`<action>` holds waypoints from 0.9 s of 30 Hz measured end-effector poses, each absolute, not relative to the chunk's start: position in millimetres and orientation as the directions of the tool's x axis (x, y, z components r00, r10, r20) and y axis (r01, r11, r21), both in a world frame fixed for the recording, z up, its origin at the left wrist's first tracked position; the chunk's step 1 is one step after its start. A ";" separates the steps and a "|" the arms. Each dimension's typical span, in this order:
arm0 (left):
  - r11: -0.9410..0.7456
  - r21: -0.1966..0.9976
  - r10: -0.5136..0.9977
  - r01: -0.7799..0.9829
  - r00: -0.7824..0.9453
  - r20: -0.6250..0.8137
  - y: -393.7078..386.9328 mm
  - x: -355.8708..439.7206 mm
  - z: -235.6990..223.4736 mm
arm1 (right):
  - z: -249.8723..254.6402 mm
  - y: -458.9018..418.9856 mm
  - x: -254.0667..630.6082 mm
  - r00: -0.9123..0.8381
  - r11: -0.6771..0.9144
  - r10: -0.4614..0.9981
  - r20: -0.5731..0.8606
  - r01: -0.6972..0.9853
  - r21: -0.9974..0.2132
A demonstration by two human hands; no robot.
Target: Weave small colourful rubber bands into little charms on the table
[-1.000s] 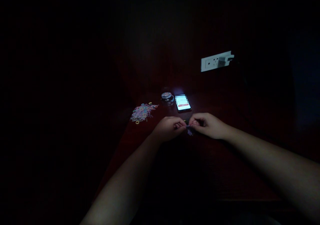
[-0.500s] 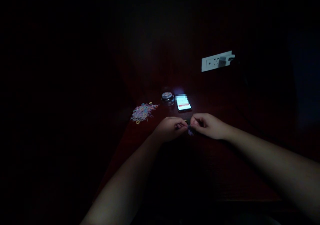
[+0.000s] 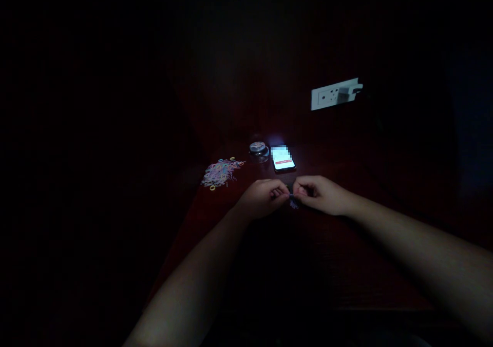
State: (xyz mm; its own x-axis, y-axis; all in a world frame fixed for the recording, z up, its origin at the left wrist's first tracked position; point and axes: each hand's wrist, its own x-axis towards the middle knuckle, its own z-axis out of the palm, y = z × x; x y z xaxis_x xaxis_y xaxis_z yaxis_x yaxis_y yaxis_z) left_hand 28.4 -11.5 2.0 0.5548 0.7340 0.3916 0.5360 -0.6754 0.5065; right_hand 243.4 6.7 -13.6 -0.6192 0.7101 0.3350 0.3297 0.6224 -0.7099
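Observation:
My left hand [image 3: 265, 197] is closed in a pinch, thumb against fingertips. Facing it, my right hand [image 3: 316, 194] pinches too, a short gap away. A thin, pale rubber band [image 3: 291, 195] spans the gap, with one end in each hand's fingertips. Just below the fingers, a few small purple rubber bands [image 3: 294, 204] lie on the dark red table. To the left sits a loose pile of coloured rubber bands [image 3: 221, 172], mostly pink, purple and white, with some yellow rings.
A small round clear jar with a lid [image 3: 258, 151] stands beyond my hands. Beside it lies a phone [image 3: 284, 161] with its screen lit. A white wall socket [image 3: 333, 95] holds a plug at its right end. The table's left edge runs past the pile; the surroundings are very dark.
My hands hold almost the same pose. The right fingers have shifted very slightly, and the yellow piece behind the fingertips shows less than before.

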 end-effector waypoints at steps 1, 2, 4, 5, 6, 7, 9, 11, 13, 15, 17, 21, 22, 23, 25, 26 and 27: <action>-0.669 0.521 0.738 0.530 0.555 0.384 -11.8 28.7 2.2 | -13.6 6.6 243.5 -0.620 0.620 0.711 0.331 0.331 -0.712; -0.663 0.533 0.742 0.525 0.555 0.377 -12.0 29.0 2.4 | -13.6 6.5 243.4 -0.620 0.616 0.714 0.327 0.333 -0.714; -0.654 0.550 0.747 0.519 0.556 0.363 -12.6 29.6 3.0 | -13.5 6.1 243.1 -0.614 0.605 0.722 0.319 0.337 -0.721; -0.649 0.555 0.751 0.520 0.556 0.357 -12.8 29.9 3.4 | -13.6 6.0 242.9 -0.611 0.598 0.726 0.314 0.337 -0.727; -0.643 0.560 0.755 0.522 0.555 0.350 -13.0 30.3 3.7 | -13.8 5.8 242.6 -0.610 0.591 0.729 0.310 0.334 -0.734; -0.635 0.566 0.760 0.525 0.553 0.340 -13.1 30.6 4.0 | -14.1 5.7 242.4 -0.608 0.585 0.732 0.307 0.331 -0.740; -0.617 0.583 0.773 0.529 0.547 0.321 -13.1 31.3 4.3 | -14.7 5.7 242.3 -0.605 0.582 0.735 0.306 0.331 -0.743; -0.604 0.595 0.781 0.530 0.543 0.310 -12.9 31.8 4.4 | -15.2 5.8 242.5 -0.603 0.585 0.735 0.310 0.334 -0.739; -0.604 0.594 0.782 0.531 0.541 0.311 -12.7 32.0 4.5 | -15.4 5.9 242.9 -0.608 0.584 0.733 0.305 0.333 -0.741; -0.605 0.591 0.781 0.533 0.542 0.311 -12.5 32.0 4.7 | -15.5 6.2 243.2 -0.617 0.581 0.728 0.298 0.325 -0.747; -0.605 0.593 0.780 0.530 0.544 0.309 -12.4 31.9 5.0 | -15.8 6.6 243.3 -0.620 0.588 0.723 0.306 0.319 -0.743; -0.608 0.596 0.776 0.524 0.551 0.307 -12.3 31.6 5.0 | -15.8 7.4 242.9 -0.610 0.603 0.723 0.324 0.329 -0.727; -0.611 0.596 0.773 0.522 0.554 0.308 -12.2 31.4 4.7 | -15.6 7.5 242.8 -0.609 0.604 0.724 0.323 0.333 -0.724; -0.614 0.595 0.771 0.519 0.557 0.309 -12.2 31.2 4.4 | -15.3 7.4 242.8 -0.610 0.605 0.724 0.322 0.335 -0.722; -0.623 0.585 0.765 0.519 0.561 0.317 -12.1 30.7 3.6 | -14.6 7.1 242.8 -0.610 0.607 0.723 0.325 0.337 -0.720; -0.628 0.577 0.762 0.521 0.562 0.321 -12.1 30.4 3.2 | -14.2 6.8 242.8 -0.608 0.608 0.723 0.327 0.338 -0.718; -0.633 0.570 0.759 0.524 0.564 0.325 -12.0 30.0 2.8 | -13.9 6.6 242.8 -0.606 0.608 0.725 0.328 0.339 -0.718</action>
State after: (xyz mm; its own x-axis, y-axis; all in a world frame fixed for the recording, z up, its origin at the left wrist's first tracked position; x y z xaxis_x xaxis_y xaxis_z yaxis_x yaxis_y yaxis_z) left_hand 30.0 -12.0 2.8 0.5635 0.7594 0.3252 0.5238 -0.6328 0.5703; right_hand 242.8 6.6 -13.9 -0.6056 0.7252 0.3277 0.3395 0.6079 -0.7178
